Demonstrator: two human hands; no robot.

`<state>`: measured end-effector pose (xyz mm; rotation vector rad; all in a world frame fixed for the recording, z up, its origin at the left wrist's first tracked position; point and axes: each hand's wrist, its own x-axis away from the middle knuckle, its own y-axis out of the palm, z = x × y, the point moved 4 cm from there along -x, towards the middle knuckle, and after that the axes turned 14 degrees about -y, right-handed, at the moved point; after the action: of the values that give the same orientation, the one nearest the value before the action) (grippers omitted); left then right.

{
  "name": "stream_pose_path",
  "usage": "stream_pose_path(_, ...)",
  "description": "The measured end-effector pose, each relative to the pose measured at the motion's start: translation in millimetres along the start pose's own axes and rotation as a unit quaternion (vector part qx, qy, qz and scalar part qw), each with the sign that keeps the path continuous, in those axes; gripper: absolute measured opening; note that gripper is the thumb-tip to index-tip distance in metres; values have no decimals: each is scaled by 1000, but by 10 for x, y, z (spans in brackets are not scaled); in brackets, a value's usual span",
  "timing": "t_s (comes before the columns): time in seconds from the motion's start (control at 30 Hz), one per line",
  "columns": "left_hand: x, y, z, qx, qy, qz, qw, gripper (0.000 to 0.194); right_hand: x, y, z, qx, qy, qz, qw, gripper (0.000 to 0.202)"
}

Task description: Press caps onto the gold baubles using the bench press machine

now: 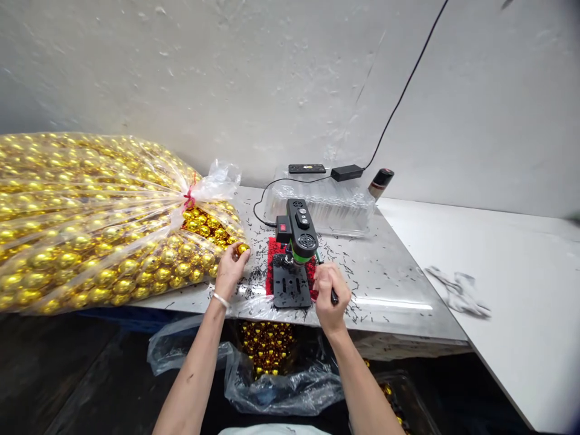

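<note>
My left hand (232,266) pinches a shiny gold ball (243,248) beside the torn opening of a big clear bag (90,223) full of gold balls. The bag is tied with a pink string (188,198). To the right stands a small black machine (302,226) with a green ring and a slotted base plate (291,290), resting on a red mat (270,266). My right hand (332,293) is wrapped round the machine's black lever handle (334,296).
Behind the machine is a clear plastic box (324,208) with a power adapter (347,173) and a black phone-like object (307,168). A can (380,183) and a cloth glove (460,293) lie rightward. Below the table edge, an open plastic bag (281,386) holds gold balls.
</note>
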<state>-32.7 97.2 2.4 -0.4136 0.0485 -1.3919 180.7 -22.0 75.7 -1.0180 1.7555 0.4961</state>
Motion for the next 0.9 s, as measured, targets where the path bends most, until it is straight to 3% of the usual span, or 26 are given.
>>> stream_pose_path(0.07,196,105,-126,250,-43,-86,963,40,10,4,5,-3,2,8,1000,32)
stream_pose_path(0.13,364,297,-250,344,-89,-147,923,37,20,6,12,-4,7,12,1000,32)
stream_pose_path(0.17,423,403,-312,346,-114,-161,917,37,23,5,14,-5,7,11,1000,32)
stream_pose_path(0.23,479,598,-420,308,-150,-164,925,39,27,1,13,-5,6,3,1000,31)
stream_pose_path(0.3,471,741,-477,246,-143,-152,947,43,30,-6,10,-4,4,-9,1000,31)
stream_pose_path(0.5,446,895,-436,34,14,-106,994,44,41,-21,6,-2,2,-24,1000,31)
stream_pose_path(0.7,544,904,-315,-124,191,-48,972,36,39,-25,0,-6,-7,-37,999,30)
stream_pose_path(0.9,548,901,-316,-158,266,-29,951,32,41,-34,-14,10,-13,-43,999,29)
